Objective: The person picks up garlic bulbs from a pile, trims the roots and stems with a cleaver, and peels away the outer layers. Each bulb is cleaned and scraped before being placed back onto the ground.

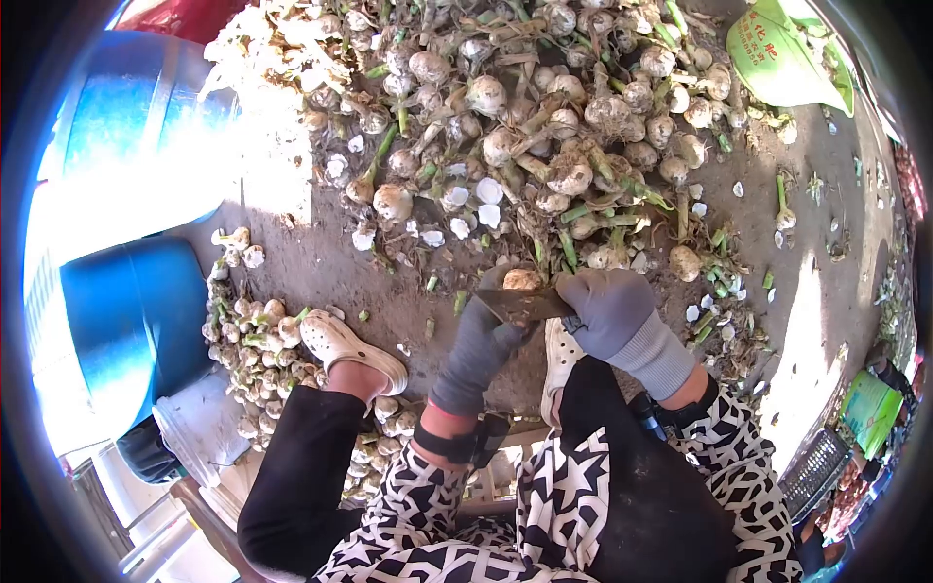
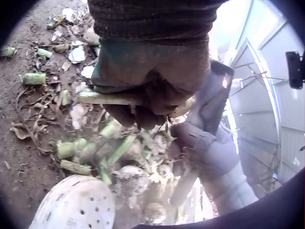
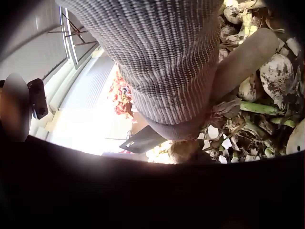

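Observation:
My gloved left hand (image 1: 481,340) grips a garlic bulb (image 1: 523,280) in front of my knees. The bulb's pale stem (image 2: 107,98) sticks out sideways from under that hand in the left wrist view. My right hand (image 1: 617,306), in a grey knit glove, holds a knife by its wooden handle (image 3: 248,59). The broad dark knife blade (image 1: 525,304) reaches left across the left hand, just below the bulb. In the right wrist view, the blade (image 3: 145,139) sits close beside the bulb (image 3: 183,150). The glove and cuff hide most of the right fingers there.
A large pile of garlic (image 1: 544,117) with stems covers the ground ahead. Trimmed bulbs (image 1: 258,340) lie at left, beside a blue barrel (image 1: 136,321) and a clear bucket (image 1: 199,428). Cut stem pieces (image 2: 71,150) lie near a white clog (image 2: 76,205). A green sack (image 1: 777,58) lies far right.

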Tool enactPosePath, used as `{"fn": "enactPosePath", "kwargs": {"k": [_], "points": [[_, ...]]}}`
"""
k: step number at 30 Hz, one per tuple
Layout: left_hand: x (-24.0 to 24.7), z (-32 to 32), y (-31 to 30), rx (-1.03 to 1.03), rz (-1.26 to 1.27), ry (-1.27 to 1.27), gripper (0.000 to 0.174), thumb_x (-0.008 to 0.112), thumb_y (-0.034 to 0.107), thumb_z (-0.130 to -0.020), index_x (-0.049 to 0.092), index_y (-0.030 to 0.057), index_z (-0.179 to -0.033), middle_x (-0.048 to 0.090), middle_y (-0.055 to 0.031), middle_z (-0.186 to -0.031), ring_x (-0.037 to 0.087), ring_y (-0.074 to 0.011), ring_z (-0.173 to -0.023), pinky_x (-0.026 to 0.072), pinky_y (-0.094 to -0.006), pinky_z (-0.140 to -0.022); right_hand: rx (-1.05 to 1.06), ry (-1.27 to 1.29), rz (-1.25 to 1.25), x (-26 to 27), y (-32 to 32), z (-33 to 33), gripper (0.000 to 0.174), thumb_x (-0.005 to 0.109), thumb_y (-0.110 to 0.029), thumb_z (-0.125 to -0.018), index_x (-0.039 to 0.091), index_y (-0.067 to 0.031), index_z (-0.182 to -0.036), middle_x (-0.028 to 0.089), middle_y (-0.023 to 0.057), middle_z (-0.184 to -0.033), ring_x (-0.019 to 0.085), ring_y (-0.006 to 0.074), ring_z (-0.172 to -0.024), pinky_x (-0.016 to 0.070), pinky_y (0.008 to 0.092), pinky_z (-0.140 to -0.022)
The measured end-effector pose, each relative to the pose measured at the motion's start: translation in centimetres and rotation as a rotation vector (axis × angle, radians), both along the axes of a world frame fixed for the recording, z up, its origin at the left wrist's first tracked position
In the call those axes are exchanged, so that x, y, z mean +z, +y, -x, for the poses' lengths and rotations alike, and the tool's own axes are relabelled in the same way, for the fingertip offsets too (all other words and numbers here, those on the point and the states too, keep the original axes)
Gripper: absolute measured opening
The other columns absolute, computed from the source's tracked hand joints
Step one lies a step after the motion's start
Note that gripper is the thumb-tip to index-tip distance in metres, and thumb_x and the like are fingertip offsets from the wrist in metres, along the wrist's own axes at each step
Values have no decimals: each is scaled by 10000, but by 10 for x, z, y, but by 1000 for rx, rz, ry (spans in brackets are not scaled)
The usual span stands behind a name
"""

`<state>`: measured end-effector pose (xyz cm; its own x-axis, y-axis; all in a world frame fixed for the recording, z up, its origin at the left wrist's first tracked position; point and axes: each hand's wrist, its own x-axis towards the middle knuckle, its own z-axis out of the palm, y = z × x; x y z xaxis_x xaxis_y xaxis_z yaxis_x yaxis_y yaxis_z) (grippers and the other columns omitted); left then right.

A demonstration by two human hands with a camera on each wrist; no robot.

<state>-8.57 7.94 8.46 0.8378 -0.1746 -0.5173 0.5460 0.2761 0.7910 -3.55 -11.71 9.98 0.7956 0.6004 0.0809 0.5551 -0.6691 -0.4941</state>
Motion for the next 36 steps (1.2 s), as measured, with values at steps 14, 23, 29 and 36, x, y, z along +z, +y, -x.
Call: {"fn": "enactPosePath", "kwargs": {"k": [14,23,29,36], "points": [[13,6,-17,-117,-336,-208,574,788,249,-783,500,2,-1214,604,-67,-1091,588,-164,-973,477,-288,-867,-4,11,52,3,-10,9,308,689,-238,-694,566,-112,-946,568,45,-753,616,247,-637,486,390,-558],[48,-14,-16,-378,-375,-438,827,753,441,-768,378,12,-1367,571,-102,-1123,569,-158,-994,474,-313,-851,-536,1337,-540,-7,-26,10,170,642,-164,-909,695,-29,-1000,674,6,-716,598,61,-626,489,247,-582],[68,-9,-6,-525,-871,-363,730,716,311,-807,380,8,-1379,584,-122,-1156,595,-206,-1022,488,-326,-861,-390,1213,-760,-5,-15,14,152,657,-151,-894,701,-34,-980,695,30,-809,613,74,-709,505,250,-644],[60,9,1,-132,66,-122,339,598,-79,-803,572,61,-1110,606,-44,-1061,577,-150,-992,481,-292,-871,-139,492,-573,3,-22,14,177,631,-163,-882,647,-117,-1052,638,108,-714,623,200,-599,502,326,-590]]}}
